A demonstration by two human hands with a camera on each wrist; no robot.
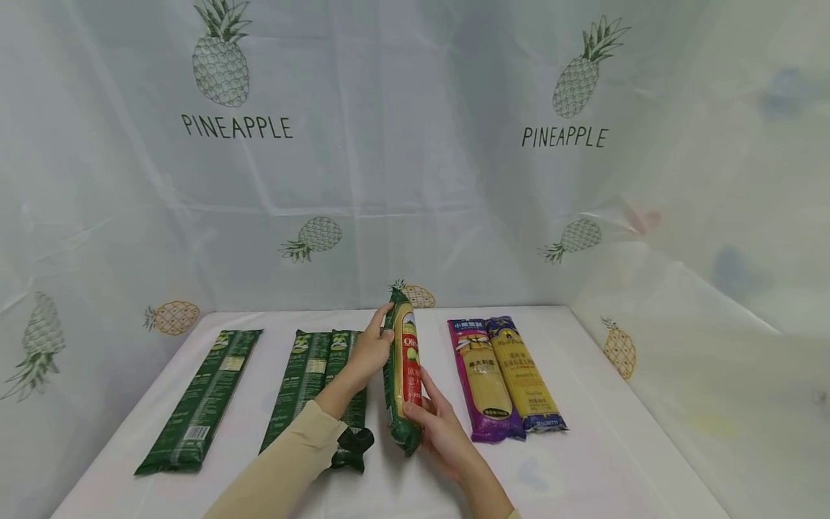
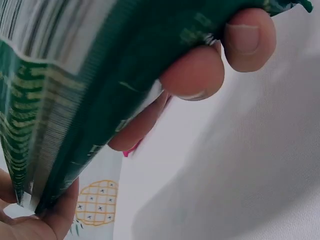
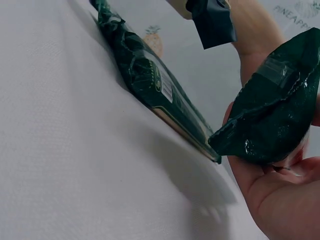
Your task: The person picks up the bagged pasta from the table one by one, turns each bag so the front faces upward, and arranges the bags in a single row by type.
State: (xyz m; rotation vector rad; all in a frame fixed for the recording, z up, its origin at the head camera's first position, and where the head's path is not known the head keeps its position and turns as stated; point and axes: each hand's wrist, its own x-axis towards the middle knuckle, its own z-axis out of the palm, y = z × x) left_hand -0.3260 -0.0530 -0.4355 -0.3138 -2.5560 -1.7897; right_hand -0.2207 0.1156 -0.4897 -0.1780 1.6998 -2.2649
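Packet (image 1: pixel 403 360) (red-labelled) is held above the table (image 1: pixel 583 476), left grip (image 1: pixel 369 353) and right grip (image 1: pixel 442 427) curled round it.

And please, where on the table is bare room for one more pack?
Bare table lies between the yellow pack and its right edge; a narrower strip separates the leftmost green pack from the green pair. Crowded: that pair near the held pack, and the purple pack beside the yellow one.

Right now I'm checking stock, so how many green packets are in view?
4: one green packet at far left; two middle packets partly behind the left arm; one held packet between the left hand and right hand. Others may be hidden.
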